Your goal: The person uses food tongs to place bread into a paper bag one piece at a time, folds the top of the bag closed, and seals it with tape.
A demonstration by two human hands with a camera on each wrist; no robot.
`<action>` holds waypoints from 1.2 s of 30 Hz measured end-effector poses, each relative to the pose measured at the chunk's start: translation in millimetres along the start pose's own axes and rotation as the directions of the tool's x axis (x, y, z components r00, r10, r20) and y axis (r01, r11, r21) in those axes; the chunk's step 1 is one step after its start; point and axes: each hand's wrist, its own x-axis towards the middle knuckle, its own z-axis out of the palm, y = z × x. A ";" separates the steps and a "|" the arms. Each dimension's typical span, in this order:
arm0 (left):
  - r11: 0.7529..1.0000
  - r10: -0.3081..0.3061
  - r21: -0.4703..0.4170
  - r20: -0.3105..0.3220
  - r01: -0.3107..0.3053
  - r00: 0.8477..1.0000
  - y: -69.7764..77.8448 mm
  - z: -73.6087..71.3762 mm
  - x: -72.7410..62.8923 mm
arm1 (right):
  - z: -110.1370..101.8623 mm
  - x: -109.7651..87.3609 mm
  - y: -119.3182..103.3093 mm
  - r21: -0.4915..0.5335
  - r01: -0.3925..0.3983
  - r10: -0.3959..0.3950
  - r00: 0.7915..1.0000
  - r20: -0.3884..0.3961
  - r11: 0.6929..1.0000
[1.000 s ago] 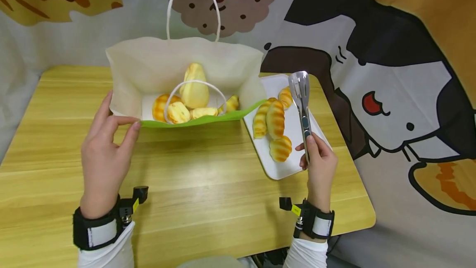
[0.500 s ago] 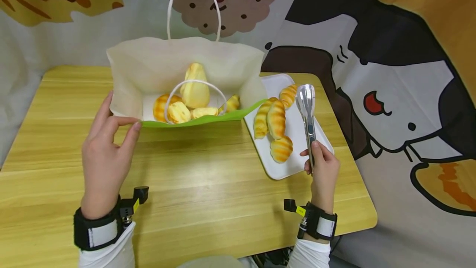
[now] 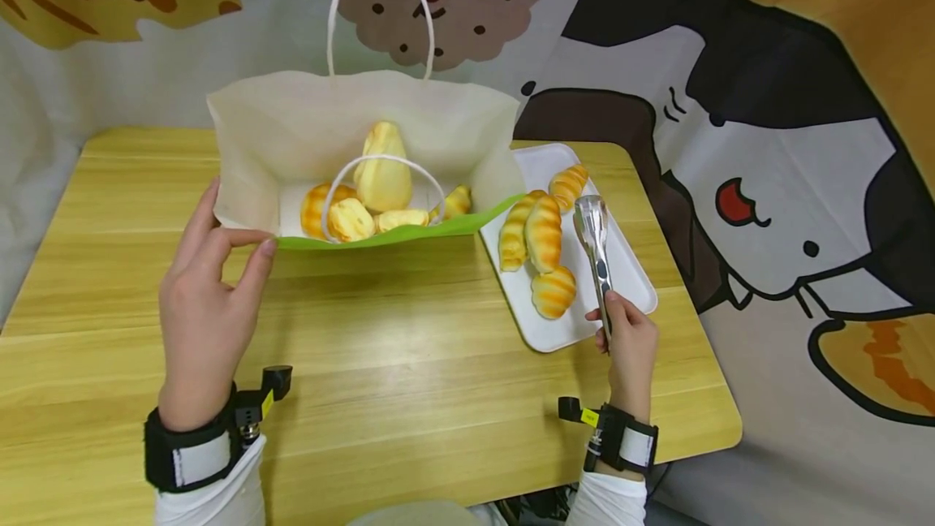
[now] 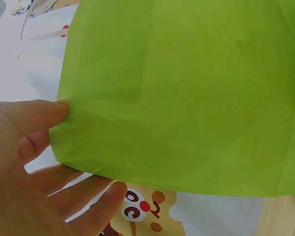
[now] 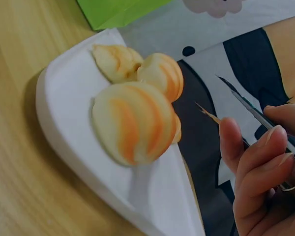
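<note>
A broad black left wristband (image 3: pixel 190 438) is bearing a pale grey patch (image 3: pixel 200 459). Directly below the left wristband, a white left sleeve (image 3: pixel 212 492) is falling in soft folds; directly above it, the left grip (image 3: pixel 210 299) is showing bare. Off its right side, a small black block (image 3: pixel 276 381) is jutting out, with a yellow label (image 3: pixel 266 405) and a silvery fitting (image 3: pixel 251 430) sitting between the two. Well to the right of the left wristband, a black right wristband (image 3: pixel 615 430) is carrying a matching set of parts, with the right grip (image 3: pixel 631 341) showing bare and a white right sleeve (image 3: pixel 608 500) wrinkling.
</note>
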 end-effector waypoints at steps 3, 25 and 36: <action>1.000 0.001 -0.006 -0.002 -0.001 1.000 0.0 -0.1 -0.2 | -1.5 1.8 5.1 -0.035 -0.018 0.018 1.000 0.006 0.999; 1.000 0.003 -0.013 -0.015 -0.003 1.000 -1.1 0.5 -1.6 | -4.4 4.8 21.0 -0.195 -0.100 0.124 0.986 0.113 0.976; 1.000 -0.003 0.000 -0.012 0.003 1.000 -2.3 1.5 -2.0 | -11.3 4.6 25.3 -0.190 -0.094 0.129 0.975 0.181 0.977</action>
